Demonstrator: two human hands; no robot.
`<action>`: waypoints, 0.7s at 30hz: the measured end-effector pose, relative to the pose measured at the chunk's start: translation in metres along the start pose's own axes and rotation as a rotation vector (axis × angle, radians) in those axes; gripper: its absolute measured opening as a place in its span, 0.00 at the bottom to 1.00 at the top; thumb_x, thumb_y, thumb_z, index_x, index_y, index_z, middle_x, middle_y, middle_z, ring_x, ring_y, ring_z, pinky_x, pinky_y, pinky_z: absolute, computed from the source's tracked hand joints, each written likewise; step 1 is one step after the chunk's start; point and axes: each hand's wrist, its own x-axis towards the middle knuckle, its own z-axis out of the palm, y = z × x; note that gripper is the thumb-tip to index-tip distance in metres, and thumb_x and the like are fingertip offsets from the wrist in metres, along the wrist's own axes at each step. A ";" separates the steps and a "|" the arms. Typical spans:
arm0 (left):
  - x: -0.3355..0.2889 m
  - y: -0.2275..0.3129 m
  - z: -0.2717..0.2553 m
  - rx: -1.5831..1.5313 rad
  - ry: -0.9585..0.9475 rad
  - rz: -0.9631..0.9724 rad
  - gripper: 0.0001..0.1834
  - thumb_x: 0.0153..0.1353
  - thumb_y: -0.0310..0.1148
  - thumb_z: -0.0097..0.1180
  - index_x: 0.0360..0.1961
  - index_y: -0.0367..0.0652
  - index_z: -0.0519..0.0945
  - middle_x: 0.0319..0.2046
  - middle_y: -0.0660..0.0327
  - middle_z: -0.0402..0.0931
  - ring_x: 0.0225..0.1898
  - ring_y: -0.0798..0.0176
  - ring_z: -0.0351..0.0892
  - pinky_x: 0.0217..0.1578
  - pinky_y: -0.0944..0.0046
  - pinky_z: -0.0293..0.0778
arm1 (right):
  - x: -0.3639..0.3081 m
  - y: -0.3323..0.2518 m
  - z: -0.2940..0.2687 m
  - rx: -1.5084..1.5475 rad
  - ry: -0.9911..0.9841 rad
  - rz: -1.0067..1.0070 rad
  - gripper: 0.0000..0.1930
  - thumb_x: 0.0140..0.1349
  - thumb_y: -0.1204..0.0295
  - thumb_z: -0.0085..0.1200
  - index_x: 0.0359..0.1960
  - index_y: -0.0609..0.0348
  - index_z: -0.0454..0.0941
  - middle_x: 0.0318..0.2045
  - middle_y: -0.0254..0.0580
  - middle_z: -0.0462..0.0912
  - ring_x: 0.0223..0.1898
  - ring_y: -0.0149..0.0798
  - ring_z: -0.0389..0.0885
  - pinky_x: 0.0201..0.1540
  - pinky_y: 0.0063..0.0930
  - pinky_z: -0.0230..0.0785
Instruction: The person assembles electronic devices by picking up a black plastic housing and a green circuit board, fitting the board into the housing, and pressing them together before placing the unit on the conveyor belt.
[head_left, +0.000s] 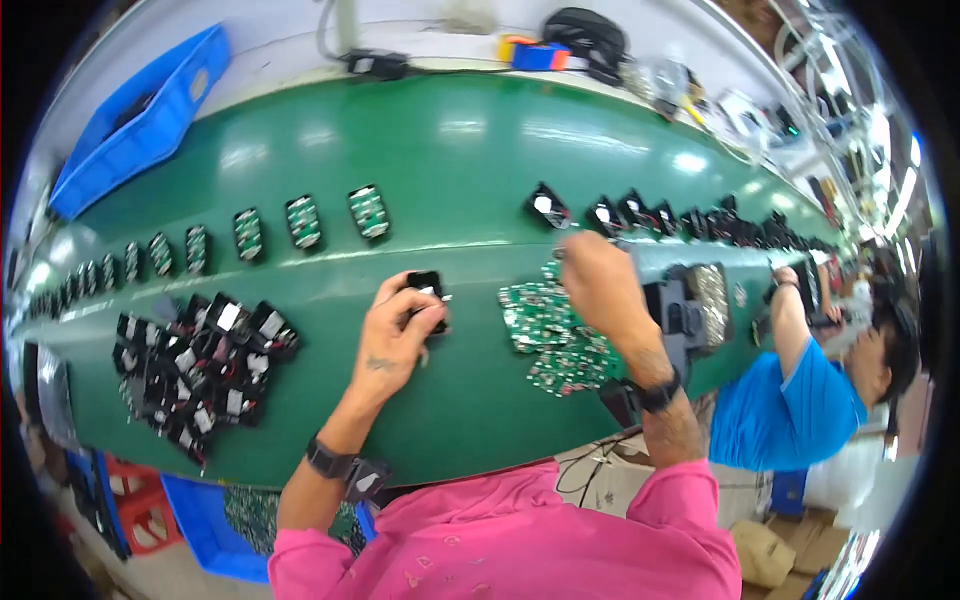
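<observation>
My left hand (390, 340) is closed around a small black plastic housing (425, 284), holding it just above the green bench. Over the far edge of a heap of green circuit boards (540, 318) reaches my right hand (606, 285), its fingers bent and drawn together. What those fingers hold, if anything, is hidden. To the left of my left hand lies a pile of black housings (190, 375) with white patches and wires. Beyond it, a row of housings fitted with green boards (303, 221) runs leftward.
More black housings (634, 209) line the bench at the right. A dark block-shaped device (680, 312) stands beside the board heap. Blue bins sit at the far left (140, 120) and below the bench (205, 530). A co-worker in a blue shirt (790, 410) sits at right.
</observation>
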 end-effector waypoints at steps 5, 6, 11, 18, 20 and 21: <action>-0.001 0.013 0.012 0.055 -0.011 0.078 0.06 0.65 0.28 0.59 0.36 0.36 0.82 0.55 0.53 0.70 0.42 0.65 0.80 0.41 0.66 0.78 | -0.013 -0.069 -0.013 1.236 0.065 0.535 0.16 0.65 0.81 0.53 0.54 0.68 0.69 0.33 0.47 0.84 0.30 0.38 0.87 0.33 0.27 0.81; -0.002 0.021 0.012 0.074 -0.022 0.069 0.05 0.64 0.28 0.58 0.37 0.36 0.83 0.56 0.52 0.70 0.43 0.64 0.80 0.42 0.65 0.78 | -0.014 -0.079 -0.004 1.358 0.063 0.573 0.14 0.67 0.80 0.53 0.53 0.67 0.70 0.33 0.48 0.84 0.29 0.40 0.87 0.32 0.29 0.82; -0.005 0.015 0.006 0.141 -0.013 0.147 0.05 0.62 0.25 0.59 0.38 0.37 0.83 0.57 0.51 0.70 0.47 0.58 0.79 0.44 0.61 0.78 | -0.002 -0.102 0.038 1.546 -0.002 0.719 0.10 0.68 0.76 0.55 0.48 0.67 0.73 0.30 0.42 0.83 0.25 0.33 0.84 0.24 0.23 0.76; -0.002 0.011 0.001 0.228 0.006 0.229 0.11 0.58 0.21 0.59 0.43 0.38 0.81 0.58 0.50 0.69 0.54 0.51 0.77 0.48 0.58 0.77 | 0.001 -0.089 0.051 1.500 -0.130 0.704 0.07 0.67 0.73 0.58 0.40 0.66 0.77 0.23 0.35 0.80 0.19 0.25 0.78 0.19 0.18 0.69; -0.002 0.011 0.002 0.243 -0.015 0.257 0.17 0.58 0.21 0.59 0.49 0.39 0.80 0.59 0.51 0.69 0.55 0.52 0.76 0.48 0.59 0.77 | 0.000 -0.091 0.058 1.476 -0.127 0.708 0.07 0.67 0.74 0.58 0.40 0.66 0.77 0.23 0.36 0.81 0.19 0.25 0.77 0.19 0.18 0.69; -0.005 0.016 0.007 0.047 -0.018 0.124 0.23 0.59 0.21 0.58 0.57 0.41 0.74 0.60 0.51 0.68 0.56 0.55 0.76 0.49 0.60 0.78 | 0.000 -0.093 0.061 1.450 -0.119 0.716 0.07 0.67 0.74 0.58 0.40 0.66 0.77 0.23 0.36 0.81 0.18 0.25 0.77 0.19 0.18 0.69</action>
